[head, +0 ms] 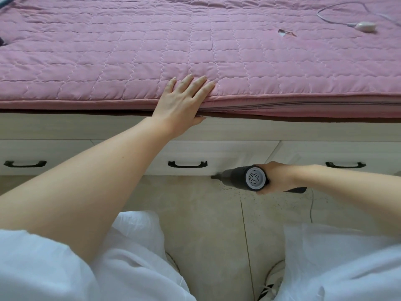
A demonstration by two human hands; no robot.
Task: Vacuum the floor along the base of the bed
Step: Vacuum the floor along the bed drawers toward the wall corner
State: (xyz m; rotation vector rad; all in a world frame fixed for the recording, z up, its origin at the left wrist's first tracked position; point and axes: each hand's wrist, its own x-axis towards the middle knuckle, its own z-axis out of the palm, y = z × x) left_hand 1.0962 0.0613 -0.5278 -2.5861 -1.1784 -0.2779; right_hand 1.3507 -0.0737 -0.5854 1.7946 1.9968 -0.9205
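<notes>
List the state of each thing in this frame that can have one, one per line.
Left hand: open, flat on the mattress edge.
Right hand: grips the vacuum.
Vacuum: held low, nozzle at the drawer base.
Middle drawer: shut.
Left drawer: shut.
Right drawer: shut.
Floor: dark specks to the right of the nozzle.
Quilt: spread, torn near the right.

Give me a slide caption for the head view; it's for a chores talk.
Right hand runs a handheld vacuum along the bed base while the left hand braces on the mattress.
</notes>
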